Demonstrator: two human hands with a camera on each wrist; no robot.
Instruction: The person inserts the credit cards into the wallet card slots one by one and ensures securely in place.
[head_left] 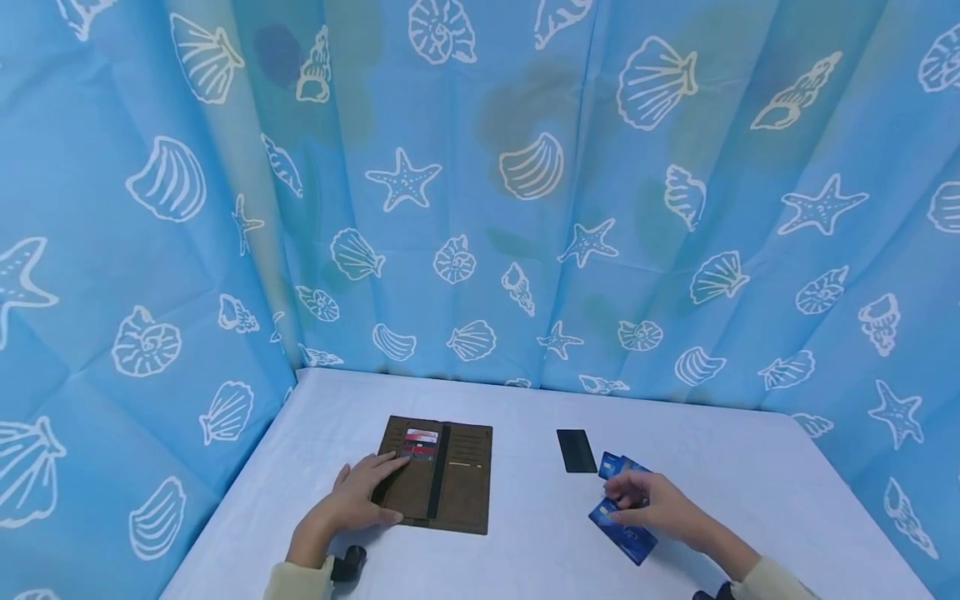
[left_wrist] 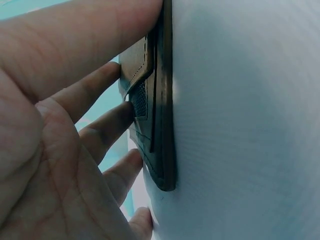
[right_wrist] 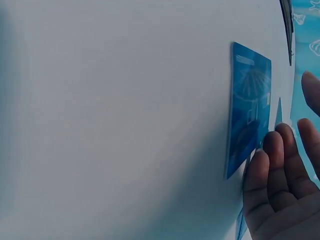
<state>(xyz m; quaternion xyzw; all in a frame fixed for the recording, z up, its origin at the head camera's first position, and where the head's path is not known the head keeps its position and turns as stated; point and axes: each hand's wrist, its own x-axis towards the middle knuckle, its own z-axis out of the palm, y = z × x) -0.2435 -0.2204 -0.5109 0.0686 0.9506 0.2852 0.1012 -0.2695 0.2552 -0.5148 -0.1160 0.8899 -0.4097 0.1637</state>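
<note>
A brown wallet lies spread open on the table, with cards in its left-hand slots and a dark band down the middle. My left hand rests at its left side, fingers extended onto the leather; the left wrist view shows the fingertips against the wallet edge. Over on the right, my right hand hovers above several blue cards, its fingers loosely bent and the thumb apart from the index finger. A blue card lies just below it, and another blue card shows behind, partly covered.
A black card-like rectangle lies between the wallet and the blue cards, farther back. White cloth covers the table. Blue curtains with shell prints hang behind and at both sides.
</note>
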